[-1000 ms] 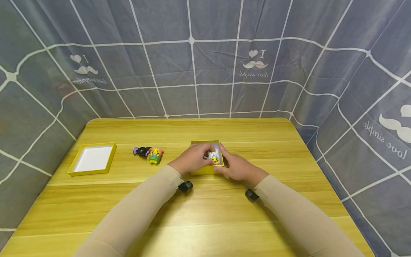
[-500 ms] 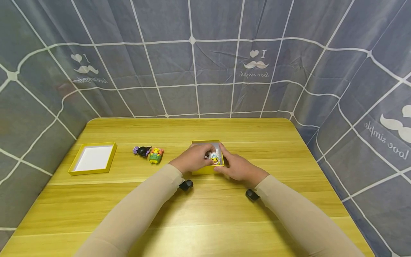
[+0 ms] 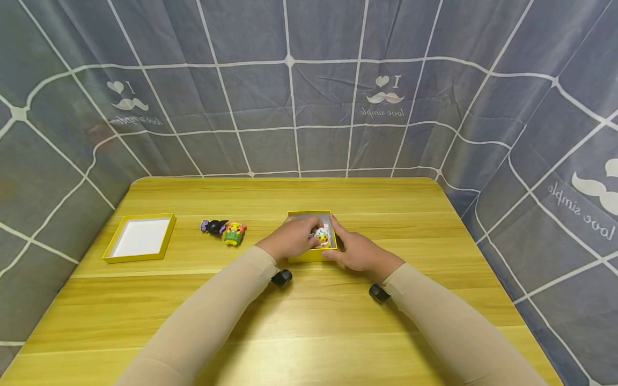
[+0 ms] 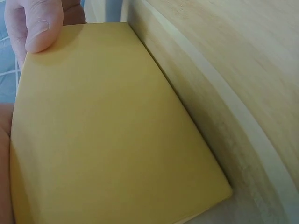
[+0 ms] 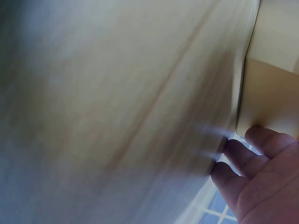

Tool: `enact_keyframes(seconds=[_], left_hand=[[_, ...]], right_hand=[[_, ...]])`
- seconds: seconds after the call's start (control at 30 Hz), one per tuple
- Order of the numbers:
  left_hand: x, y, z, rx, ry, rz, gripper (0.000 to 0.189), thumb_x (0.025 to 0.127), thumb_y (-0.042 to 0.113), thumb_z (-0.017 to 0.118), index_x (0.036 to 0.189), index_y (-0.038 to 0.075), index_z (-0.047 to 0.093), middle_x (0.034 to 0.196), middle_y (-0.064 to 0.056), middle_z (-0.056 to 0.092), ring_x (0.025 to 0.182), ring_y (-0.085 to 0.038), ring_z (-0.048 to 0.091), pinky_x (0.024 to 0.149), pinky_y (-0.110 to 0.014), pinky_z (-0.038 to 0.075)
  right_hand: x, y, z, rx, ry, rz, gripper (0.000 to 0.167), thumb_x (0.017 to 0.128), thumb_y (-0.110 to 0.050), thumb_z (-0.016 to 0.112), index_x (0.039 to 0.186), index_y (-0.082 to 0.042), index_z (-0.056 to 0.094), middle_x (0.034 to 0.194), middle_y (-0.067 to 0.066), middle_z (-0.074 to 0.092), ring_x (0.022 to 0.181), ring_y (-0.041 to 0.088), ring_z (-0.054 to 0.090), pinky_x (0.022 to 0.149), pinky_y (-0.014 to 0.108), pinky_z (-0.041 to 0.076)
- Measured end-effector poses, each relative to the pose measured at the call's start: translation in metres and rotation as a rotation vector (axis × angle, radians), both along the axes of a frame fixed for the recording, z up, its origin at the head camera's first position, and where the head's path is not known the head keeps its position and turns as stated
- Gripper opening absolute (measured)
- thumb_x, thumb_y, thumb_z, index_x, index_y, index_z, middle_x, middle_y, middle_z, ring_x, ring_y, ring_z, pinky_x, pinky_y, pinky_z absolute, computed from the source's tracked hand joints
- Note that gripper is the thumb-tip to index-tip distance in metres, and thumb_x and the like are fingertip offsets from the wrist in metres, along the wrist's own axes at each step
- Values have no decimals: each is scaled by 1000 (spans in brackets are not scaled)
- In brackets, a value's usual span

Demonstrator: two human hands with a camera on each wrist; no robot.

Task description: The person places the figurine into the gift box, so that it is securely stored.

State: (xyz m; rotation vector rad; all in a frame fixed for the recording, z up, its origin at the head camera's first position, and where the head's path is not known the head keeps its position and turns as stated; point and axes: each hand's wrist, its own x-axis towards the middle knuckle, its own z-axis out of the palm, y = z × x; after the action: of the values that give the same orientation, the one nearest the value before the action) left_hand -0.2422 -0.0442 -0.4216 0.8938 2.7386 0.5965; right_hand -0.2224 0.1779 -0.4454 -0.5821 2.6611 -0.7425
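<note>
An open yellow box (image 3: 305, 257) stands at the middle of the table. Inside it, at the right end, lies a small white-and-yellow toy figure (image 3: 323, 238). My left hand (image 3: 292, 236) reaches over the left rim and holds the figure between thumb and fingers; the fingertips are partly hidden. With my right hand (image 3: 358, 250) I grip the box's right end, thumb on the near wall. The left wrist view shows the near wall of the yellow box (image 4: 107, 126) with the right thumb at its corner. In the right wrist view, the right hand's fingers (image 5: 261, 144) touch the box wall.
Left of the box lie a black-and-purple toy figure (image 3: 214, 227) and a green, yellow and pink one (image 3: 234, 234), side by side. Farther left is a yellow lid (image 3: 166, 238), white inside facing up. A grey checked curtain (image 3: 260, 107) hangs round the wooden table (image 3: 309, 321).
The white-and-yellow figure has turned slightly in the box, and more of its white top shows. My left hand has shifted a little to the right; the right hand stays put.
</note>
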Motion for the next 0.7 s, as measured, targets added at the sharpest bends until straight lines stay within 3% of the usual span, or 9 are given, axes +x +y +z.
enact_keyframes(seconds=[0.27,0.5,0.7], left_hand=[[0,1,1,-45,-2,-6,35,110,30,57,141,12,55,102,2,75,94,-15,69,123,-51,33],[-1,3,-2,-66,68,11,39,108,32,61,141,11,62,134,-5,71,128,-23,65,123,-51,35],[-2,4,-3,-67,72,19,38,108,30,62,141,12,64,130,-3,74,120,-22,69,123,-49,36]], right_hand=[[-1,0,-1,5,-1,4,108,99,-65,61,170,-23,-8,123,21,72,95,22,63,100,47,53],[-1,0,-2,-8,-4,11,107,99,-65,61,170,-24,-7,130,23,69,101,23,65,104,49,52],[-1,1,-1,3,-3,11,108,99,-67,60,170,-25,-8,131,25,69,108,26,67,106,51,52]])
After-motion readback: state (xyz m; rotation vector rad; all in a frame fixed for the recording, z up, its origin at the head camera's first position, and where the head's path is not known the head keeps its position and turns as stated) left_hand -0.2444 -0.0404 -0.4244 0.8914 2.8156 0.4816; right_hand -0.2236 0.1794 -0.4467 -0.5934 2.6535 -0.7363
